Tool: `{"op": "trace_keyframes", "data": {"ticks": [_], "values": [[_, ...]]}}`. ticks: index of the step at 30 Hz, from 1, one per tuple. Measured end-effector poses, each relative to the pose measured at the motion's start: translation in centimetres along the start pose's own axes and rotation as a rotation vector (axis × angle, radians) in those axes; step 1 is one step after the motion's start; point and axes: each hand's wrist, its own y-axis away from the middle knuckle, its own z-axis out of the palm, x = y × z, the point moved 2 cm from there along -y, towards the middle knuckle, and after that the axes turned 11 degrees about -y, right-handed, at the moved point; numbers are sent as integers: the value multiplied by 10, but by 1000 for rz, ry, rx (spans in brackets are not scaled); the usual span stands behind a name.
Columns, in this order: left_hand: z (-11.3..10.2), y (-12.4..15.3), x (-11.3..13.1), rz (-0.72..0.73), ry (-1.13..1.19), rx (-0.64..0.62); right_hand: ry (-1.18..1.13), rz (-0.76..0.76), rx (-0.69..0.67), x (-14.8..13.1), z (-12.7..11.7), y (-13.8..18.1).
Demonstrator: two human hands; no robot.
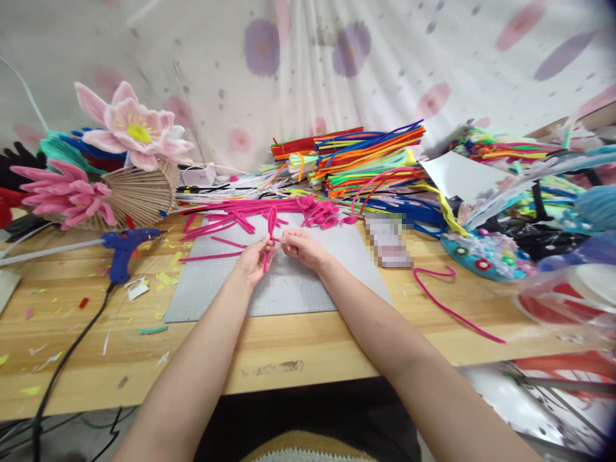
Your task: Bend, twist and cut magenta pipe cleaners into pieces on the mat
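Above a grey cutting mat, my left hand pinches a magenta pipe cleaner bent into a narrow upright loop. Its straight tail hangs below my fingers. Close beside it on the right, my right hand is closed, its fingertips pinching a short end of the pipe cleaner at the loop's base. Straight magenta pipe cleaners lie on the mat left of my hands. Behind them is a pile of finished magenta loops, with more magenta lengths next to it.
A blue glue gun with a black cord lies left among scraps. Fabric flowers and a fan stand behind it. Bundles of coloured pipe cleaners line the back. Right are a blurred phone-like object, a bent magenta pipe cleaner and a tub.
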Motion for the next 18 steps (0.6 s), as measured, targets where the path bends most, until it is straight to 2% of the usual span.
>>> {"op": "trace_keyframes", "data": {"ticks": [2, 6, 10, 14, 18], "values": [[-1, 1, 0, -10, -3, -32, -22, 18, 10, -3, -4, 0], [-1, 0, -4, -96, -17, -108, -31, -11, 171, -4, -12, -3], [1, -3, -10, -67, -102, -169, 40, -31, 155, 2, -9, -7], [3, -4, -11, -8, -166, -115, 103, -32, 151, 4, -9, -8], [6, -2, -12, -23, -190, -81, 113, -5, 196, 3, -11, -8]]}}
